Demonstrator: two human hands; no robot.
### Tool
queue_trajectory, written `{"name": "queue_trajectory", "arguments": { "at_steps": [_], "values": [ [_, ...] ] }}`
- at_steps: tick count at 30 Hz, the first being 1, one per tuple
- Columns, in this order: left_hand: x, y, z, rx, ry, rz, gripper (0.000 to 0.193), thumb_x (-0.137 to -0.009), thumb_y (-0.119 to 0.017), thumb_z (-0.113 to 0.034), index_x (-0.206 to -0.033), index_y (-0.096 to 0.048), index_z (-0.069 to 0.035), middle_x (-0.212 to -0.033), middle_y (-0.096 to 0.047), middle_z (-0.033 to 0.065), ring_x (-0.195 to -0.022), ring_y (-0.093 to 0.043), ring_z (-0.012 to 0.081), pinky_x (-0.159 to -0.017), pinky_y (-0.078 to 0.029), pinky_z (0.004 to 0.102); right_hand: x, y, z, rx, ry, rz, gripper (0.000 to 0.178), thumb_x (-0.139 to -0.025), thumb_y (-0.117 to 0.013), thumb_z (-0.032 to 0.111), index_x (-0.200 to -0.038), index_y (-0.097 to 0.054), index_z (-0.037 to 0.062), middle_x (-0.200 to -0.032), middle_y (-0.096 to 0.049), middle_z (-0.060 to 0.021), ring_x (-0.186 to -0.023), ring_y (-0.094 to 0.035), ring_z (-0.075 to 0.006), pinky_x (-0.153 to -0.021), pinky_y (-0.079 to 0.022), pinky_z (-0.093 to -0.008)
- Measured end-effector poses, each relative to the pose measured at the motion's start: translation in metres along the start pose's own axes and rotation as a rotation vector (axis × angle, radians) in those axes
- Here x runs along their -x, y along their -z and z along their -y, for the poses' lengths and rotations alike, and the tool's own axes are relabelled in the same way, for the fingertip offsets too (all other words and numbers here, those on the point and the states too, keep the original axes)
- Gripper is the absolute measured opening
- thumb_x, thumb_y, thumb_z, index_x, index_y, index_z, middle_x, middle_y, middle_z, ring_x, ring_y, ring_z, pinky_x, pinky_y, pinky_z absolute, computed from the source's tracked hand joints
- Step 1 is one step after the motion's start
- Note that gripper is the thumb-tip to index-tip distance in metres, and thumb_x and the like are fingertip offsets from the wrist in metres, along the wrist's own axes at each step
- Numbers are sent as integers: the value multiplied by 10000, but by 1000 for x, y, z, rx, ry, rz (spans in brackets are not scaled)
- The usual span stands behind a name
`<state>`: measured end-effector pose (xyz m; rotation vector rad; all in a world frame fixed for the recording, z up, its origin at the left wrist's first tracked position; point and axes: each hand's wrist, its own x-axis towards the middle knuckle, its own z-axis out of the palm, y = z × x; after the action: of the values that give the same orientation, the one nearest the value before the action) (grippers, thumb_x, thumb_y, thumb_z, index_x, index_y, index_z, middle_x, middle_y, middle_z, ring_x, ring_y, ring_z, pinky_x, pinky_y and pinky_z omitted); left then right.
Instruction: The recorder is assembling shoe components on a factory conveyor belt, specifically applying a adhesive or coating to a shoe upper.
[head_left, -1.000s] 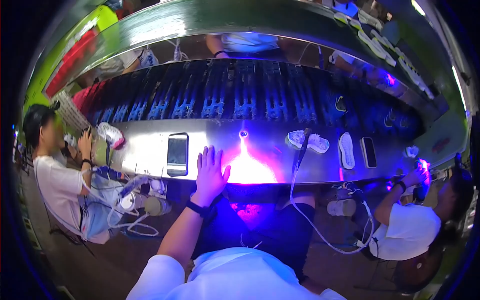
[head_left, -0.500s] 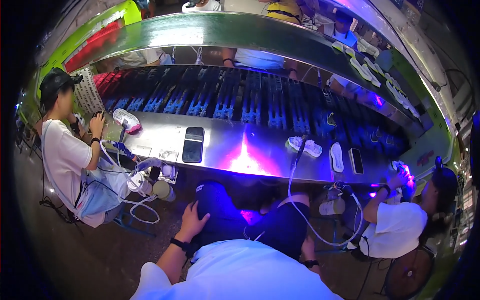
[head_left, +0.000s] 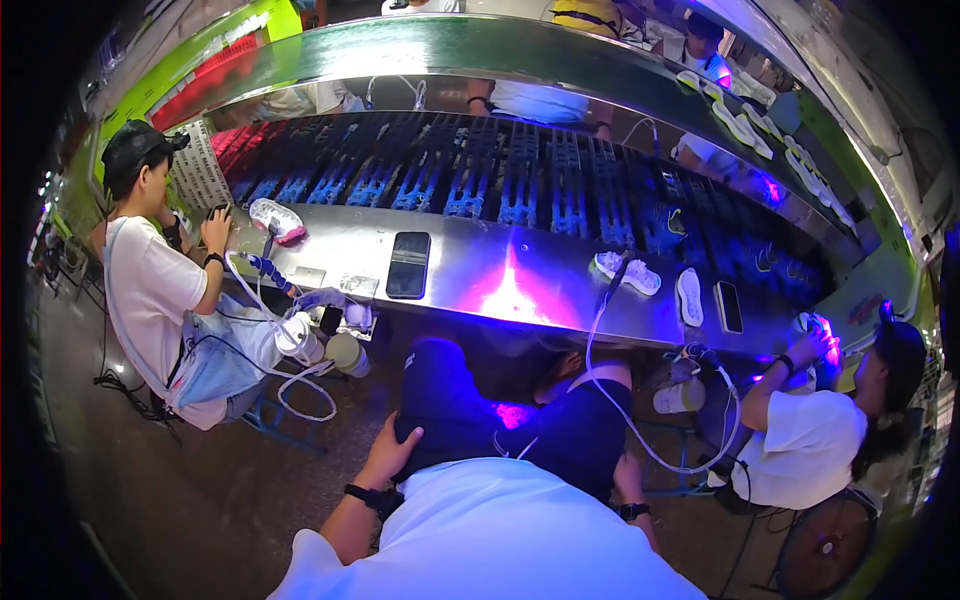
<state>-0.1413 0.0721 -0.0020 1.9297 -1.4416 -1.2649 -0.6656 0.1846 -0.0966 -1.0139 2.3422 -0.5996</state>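
My left hand (head_left: 393, 450) rests on my left thigh, open, its thumb spread apart and nothing held. Beside the outer side of my right thigh hangs my right hand (head_left: 628, 477); its fingers are mostly hidden. Both hands stay off the metal worktop (head_left: 455, 265) in front of my knees. Nearest on that top lie a dark phone (head_left: 408, 265) to the left and, to the right, a white-and-green shoe sole (head_left: 640, 275) under a dark-handled brush (head_left: 616, 280) with a pale cord. Another white sole (head_left: 689, 297) and a second phone (head_left: 730, 307) lie further right.
Co-workers sit at the left (head_left: 150, 260) and right (head_left: 815, 420). A dark slatted conveyor (head_left: 470, 165) runs behind the worktop, under a green shelf (head_left: 400, 50) carrying soles (head_left: 740, 125). Looped cords (head_left: 300, 390) and pots (head_left: 347, 353) hang below the edge. A round fan (head_left: 828, 545) stands lower right.
The whole scene has shifted a little to the right in the view. Both my hands keep their places at my thighs, and the things on the worktop lie as before.
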Motion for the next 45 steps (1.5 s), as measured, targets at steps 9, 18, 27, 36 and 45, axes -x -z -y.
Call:
{"name": "queue_trajectory", "arguments": {
  "at_steps": [9,18,27,36,45],
  "values": [
    [17,1,-25,-223,-62,-50,938,-893,-752,-491,-1542,-339,45,-1465,-513,321,-1337,-549,431,-1115,-448,455,20,28,57,-36,7,158,657,-1014,-550,532,-1373,-545,-19,-1292,-628,-339,-1229,-584,-504,-1035,-466,-515],
    [-2,11,-62,-385,4,151,933,-871,-736,-585,-1469,-422,60,-1343,-615,307,-1225,-626,444,-1047,-502,463,18,27,55,161,-19,190,693,-1005,-550,559,-1400,-509,-8,-1269,-649,-325,-1199,-606,-507,-1013,-473,-544],
    [-40,-3,-82,-868,60,306,995,-863,-615,-766,-1367,-535,89,-1214,-688,296,-1134,-680,428,-970,-544,484,25,31,75,113,8,190,791,-964,-645,521,-1466,-424,-50,-1390,-570,-327,-1283,-557,-485,-1084,-440,-523],
    [-14,26,-60,-677,111,359,930,-913,-459,-815,-1153,-709,48,-1093,-731,271,-1026,-714,425,-926,-555,513,-7,12,49,22,248,92,909,-902,-768,437,-1527,-350,-74,-1475,-511,-324,-1369,-518,-434,-1150,-407,-469],
    [-6,12,-53,-595,21,273,830,-915,-549,-739,-973,-757,62,-1020,-737,278,-986,-708,451,-932,-549,502,-37,2,133,455,341,465,1020,-921,-674,605,-1560,-296,-94,-1510,-435,-375,-1426,-440,-450,-1206,-339,-426]
  ]
}}
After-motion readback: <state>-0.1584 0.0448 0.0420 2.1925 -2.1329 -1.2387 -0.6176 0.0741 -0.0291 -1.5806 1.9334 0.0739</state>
